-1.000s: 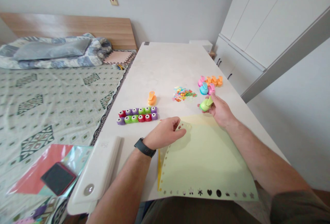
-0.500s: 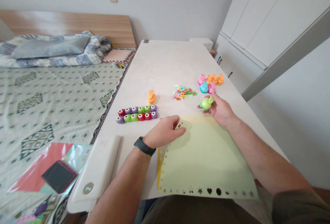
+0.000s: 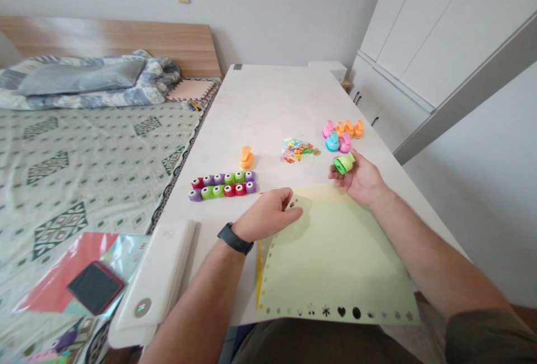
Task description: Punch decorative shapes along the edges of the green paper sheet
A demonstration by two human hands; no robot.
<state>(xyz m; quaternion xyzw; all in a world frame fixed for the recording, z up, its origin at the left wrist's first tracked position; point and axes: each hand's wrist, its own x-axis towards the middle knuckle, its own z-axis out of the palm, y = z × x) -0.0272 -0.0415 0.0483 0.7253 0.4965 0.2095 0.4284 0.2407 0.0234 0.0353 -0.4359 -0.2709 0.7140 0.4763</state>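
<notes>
My right hand holds a lime-green craft punch above the far right of the paper, its underside tipped toward the left. My left hand, a black band on its wrist, is at the upper left edge of a pale green sheet of paper. Its fingers are curled and its thumb lies over the sheet; the fingertips are partly hidden. Punched shapes, among them a heart and an oval, line the sheet's near and left edges. Yellow paper shows beneath it.
Small punches stand in two rows on the left, with an orange punch behind. Paper cut-outs lie mid-table. More punches cluster at right. A white laminator-like machine and a phone are at left.
My right hand has turned the green punch over so its underside shows more, shifting it slightly to the right and away. My left hand and the paper stay in place.
</notes>
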